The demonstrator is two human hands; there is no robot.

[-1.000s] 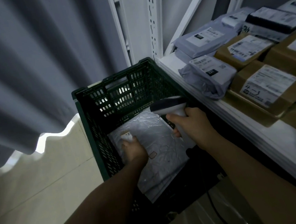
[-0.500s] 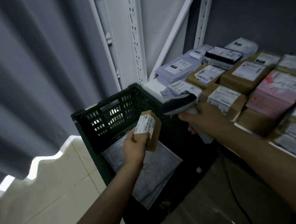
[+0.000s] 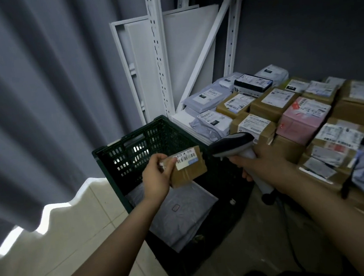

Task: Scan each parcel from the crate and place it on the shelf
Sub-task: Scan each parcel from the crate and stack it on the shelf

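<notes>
A small brown parcel (image 3: 188, 166) is held above the green crate (image 3: 133, 147) by the left hand (image 3: 158, 178), forearm extended, grip closed on the parcel's left end, barcode label turned upward. A handheld scanner (image 3: 233, 146) is clasped in the right hand (image 3: 261, 163), grip wrapped round its handle, head aimed leftward at the label, just beside the parcel. A grey mailer (image 3: 179, 213) is seen lying in the crate. The shelf (image 3: 181, 118), to the right, is crowded with labelled parcels.
</notes>
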